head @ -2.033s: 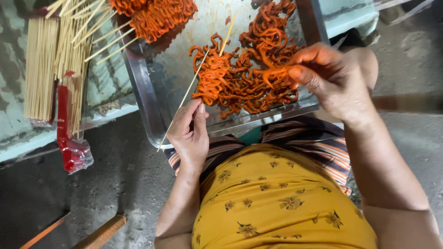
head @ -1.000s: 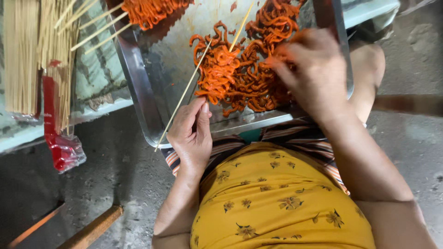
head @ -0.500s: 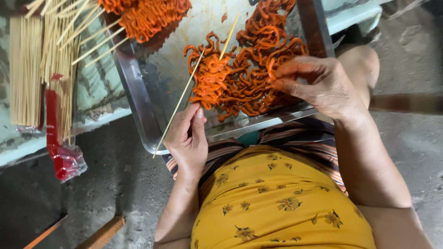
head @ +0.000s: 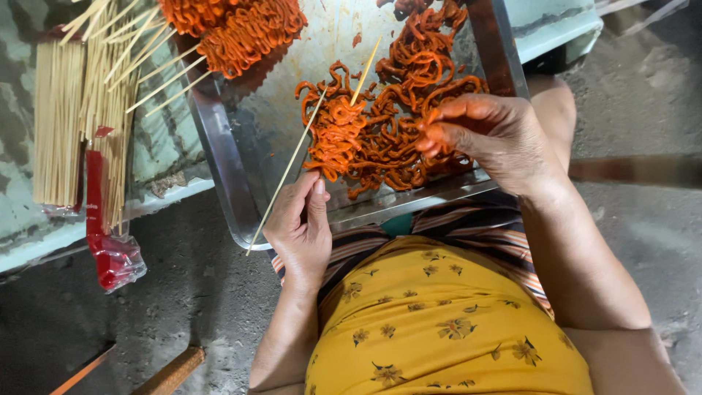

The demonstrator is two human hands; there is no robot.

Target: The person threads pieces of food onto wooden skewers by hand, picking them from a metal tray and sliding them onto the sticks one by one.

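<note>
Left hand (head: 300, 230) pinches skewer (head: 289, 164) at tray's (head: 219, 157) near edge; right hand (head: 493, 139) pinches 1 strip (head: 431, 135). Best: steady skewer, thread centrally.

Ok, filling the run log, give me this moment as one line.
left hand: holds bamboo skewer | right hand: pinching orange strips | metal tray: on lap

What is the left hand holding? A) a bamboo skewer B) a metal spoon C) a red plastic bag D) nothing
A: the left hand pinches a thin bamboo skewer that slants up over the metal tray into the orange-red strips, while the right hand pinches a strip from the pile.
</note>
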